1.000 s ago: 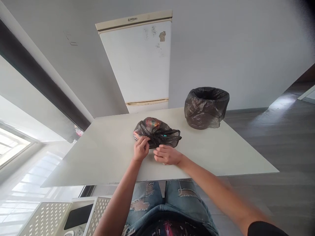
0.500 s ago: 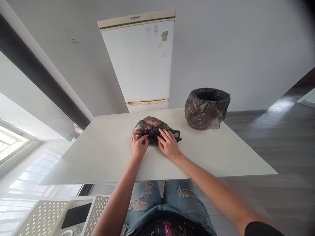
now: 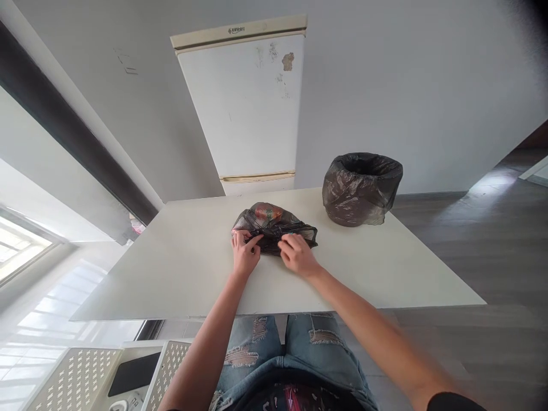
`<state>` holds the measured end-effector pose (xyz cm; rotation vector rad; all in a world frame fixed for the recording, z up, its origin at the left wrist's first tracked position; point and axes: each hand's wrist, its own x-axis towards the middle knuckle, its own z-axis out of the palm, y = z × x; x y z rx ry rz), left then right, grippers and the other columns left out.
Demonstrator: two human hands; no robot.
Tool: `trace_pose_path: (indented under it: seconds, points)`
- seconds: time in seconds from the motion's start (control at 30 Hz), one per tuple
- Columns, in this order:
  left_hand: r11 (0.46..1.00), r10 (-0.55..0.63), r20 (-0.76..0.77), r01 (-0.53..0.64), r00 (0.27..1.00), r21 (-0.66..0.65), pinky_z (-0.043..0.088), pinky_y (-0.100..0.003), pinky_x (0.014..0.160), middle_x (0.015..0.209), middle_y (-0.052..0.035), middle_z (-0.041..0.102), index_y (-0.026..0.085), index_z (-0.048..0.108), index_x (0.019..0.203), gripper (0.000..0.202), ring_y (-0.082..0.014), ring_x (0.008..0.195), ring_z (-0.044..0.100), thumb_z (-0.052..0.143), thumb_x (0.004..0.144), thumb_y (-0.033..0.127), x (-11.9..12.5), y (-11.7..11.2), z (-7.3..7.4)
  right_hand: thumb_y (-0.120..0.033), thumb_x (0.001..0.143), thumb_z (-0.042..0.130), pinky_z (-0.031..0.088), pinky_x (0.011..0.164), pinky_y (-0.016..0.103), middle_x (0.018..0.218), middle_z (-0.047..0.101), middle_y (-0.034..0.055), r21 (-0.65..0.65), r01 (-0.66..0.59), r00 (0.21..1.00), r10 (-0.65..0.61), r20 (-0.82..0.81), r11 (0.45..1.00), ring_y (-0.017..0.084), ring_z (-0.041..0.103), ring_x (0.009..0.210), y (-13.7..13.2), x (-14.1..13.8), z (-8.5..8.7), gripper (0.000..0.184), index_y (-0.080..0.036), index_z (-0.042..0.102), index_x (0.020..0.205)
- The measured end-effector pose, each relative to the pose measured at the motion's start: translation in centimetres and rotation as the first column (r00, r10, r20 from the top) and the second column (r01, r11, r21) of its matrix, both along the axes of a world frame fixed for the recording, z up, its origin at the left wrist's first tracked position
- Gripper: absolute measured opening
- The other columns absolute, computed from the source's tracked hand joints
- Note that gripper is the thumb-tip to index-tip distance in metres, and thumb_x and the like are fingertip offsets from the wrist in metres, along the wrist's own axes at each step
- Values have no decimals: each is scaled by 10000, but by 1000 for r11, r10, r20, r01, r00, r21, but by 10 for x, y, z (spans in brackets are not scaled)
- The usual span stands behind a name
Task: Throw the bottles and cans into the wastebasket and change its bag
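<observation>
A black, see-through plastic bag (image 3: 270, 229) lies on the white table (image 3: 355, 274) in front of me. Reddish packaging shows through its film, but what it is I cannot make out. At the bag's left near side, my left hand (image 3: 245, 251) grips the gathered plastic between thumb and fingers. My right hand (image 3: 298, 254) is closed on the near right part of the same bag, its fingers curled. The fingertips of both hands are partly hidden in the dark folds.
A bin (image 3: 362, 191) lined with a dark bag stands at the table's far right corner. Behind the table is a white fridge (image 3: 244, 108) against a grey wall. White perforated baskets (image 3: 77, 377) sit below the table's near left edge.
My right hand's fingers have gone from spread over the bag to curled on it. The bag's right end is pulled slightly flatter and wider. My left hand stays at the left side.
</observation>
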<state>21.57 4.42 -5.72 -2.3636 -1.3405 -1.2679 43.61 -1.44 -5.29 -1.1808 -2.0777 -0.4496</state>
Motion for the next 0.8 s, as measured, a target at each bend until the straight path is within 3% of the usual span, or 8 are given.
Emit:
trace_pose_path:
  seconds: [0.07,0.13,0.23,0.37,0.5,0.57,0.67,0.8]
  points:
    - [1000,17,6,-17,1000,-5,451,-433,934,1053,-110,530,254,759,1288,495,-252,1005,565,584,859,81,0,1,0,-75,971,507,488,919,403,1235,664,138,-18,-184,977,185,104,983,255,608,1055,-1,-3,1,260,-183,719,1075]
    - [1000,29,17,-29,999,-7,459,-433,936,1049,-117,537,225,680,1406,540,-263,1031,571,571,888,118,-1,3,-2,-89,992,491,480,958,407,1314,660,141,-12,-215,970,215,113,976,262,613,1141,1,-5,0,271,-177,711,1123]
    - [999,50,37,-50,998,4,464,-441,958,1066,-128,547,210,586,1502,611,-277,1074,570,565,895,140,-2,6,-5,-80,1000,466,487,895,382,1257,690,141,15,-78,997,79,-17,997,230,662,1020,4,-2,-5,288,-160,709,1133]
    - [998,56,64,-58,996,32,462,-463,987,1089,-139,551,190,533,1541,657,-285,1084,561,566,886,142,-2,9,-10,-122,1012,469,445,646,304,1090,719,89,-71,147,968,-158,-196,987,146,625,697,7,4,-11,285,-188,731,1102]
    - [995,95,95,-97,991,12,457,-477,1003,1097,-142,550,199,493,1568,677,-293,1111,559,550,896,138,-2,9,-10,-288,1044,493,406,560,293,1165,722,98,-238,302,878,-367,-306,923,180,669,763,9,7,-11,288,-214,722,1203]
    - [994,111,95,-113,989,9,460,-478,989,1104,-150,549,193,499,1561,651,-294,1100,562,536,913,144,-2,7,-7,-336,1032,521,450,603,306,1240,721,116,-338,285,849,-400,-345,897,229,701,870,11,9,-10,320,-213,703,1264]
    - [997,77,49,-78,996,11,466,-470,953,1083,-149,551,189,520,1541,607,-295,1073,569,527,934,156,0,3,-2,-327,994,574,497,677,340,1124,772,112,-449,209,817,-408,-408,869,282,720,913,16,13,-10,299,-217,724,1227]
    - [1000,-3,7,3,1000,17,463,-461,956,1053,-126,558,208,614,1422,478,-288,1060,581,573,946,196,3,-3,2,-337,947,641,523,704,353,990,801,67,-464,132,800,-371,-472,876,275,730,833,21,17,-10,220,-251,760,1111]
